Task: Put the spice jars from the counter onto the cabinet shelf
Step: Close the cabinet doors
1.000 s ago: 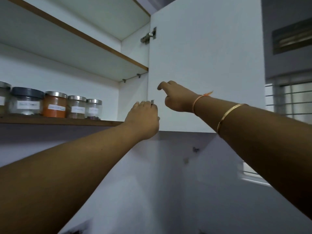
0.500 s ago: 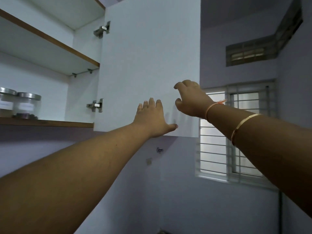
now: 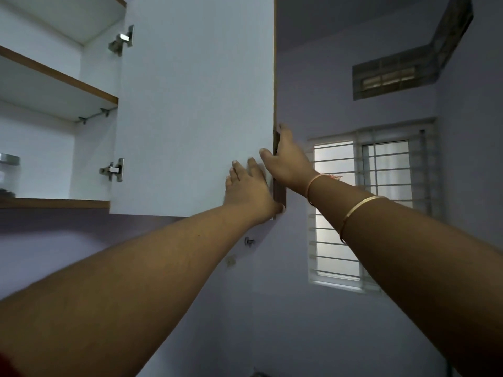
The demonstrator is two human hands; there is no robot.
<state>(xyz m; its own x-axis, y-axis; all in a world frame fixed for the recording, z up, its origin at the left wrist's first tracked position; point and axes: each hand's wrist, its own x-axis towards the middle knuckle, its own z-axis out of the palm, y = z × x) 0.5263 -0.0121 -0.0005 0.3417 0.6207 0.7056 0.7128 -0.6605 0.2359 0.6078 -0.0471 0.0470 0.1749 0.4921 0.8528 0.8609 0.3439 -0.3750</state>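
The white cabinet door (image 3: pixel 196 104) stands open, hinged at its left. My left hand (image 3: pixel 249 190) lies flat against the door's inner face near its lower right corner, fingers spread. My right hand (image 3: pixel 285 161) wraps around the door's free right edge, thumb on the inner face and fingers behind. One glass spice jar (image 3: pixel 9 172) with a metal lid shows at the far left on the cabinet shelf (image 3: pixel 54 204); the rest of the row is out of view.
An upper shelf (image 3: pixel 57 83) sits above the jar shelf. Two metal hinges (image 3: pixel 114 170) hold the door. A barred window (image 3: pixel 362 208) and a wall vent (image 3: pixel 389 77) are on the right wall.
The view has swung right, so most jars left the frame. Both hands slid right across the door; my right hand now grips its free edge.
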